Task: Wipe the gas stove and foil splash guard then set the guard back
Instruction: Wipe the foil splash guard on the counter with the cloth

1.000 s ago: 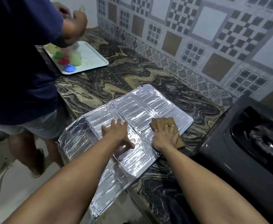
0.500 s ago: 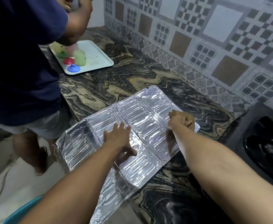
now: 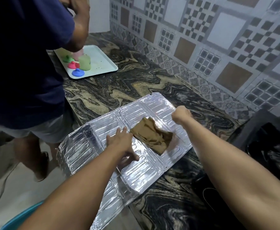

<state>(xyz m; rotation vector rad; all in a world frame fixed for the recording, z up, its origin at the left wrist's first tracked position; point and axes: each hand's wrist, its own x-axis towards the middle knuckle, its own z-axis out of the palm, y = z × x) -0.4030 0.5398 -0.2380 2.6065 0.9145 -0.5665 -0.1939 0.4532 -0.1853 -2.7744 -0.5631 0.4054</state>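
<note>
Flat, left hand (image 3: 121, 141) presses foil guard (image 3: 140, 171).

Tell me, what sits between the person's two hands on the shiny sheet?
In the head view, a crumpled brown cloth lies on the foil guard between left hand and right hand.

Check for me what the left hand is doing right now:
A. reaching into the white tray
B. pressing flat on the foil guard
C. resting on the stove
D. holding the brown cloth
B: the left hand lies with fingers spread on the foil splash guard, just left of the brown cloth, while the right hand is at the guard's far edge.
</note>
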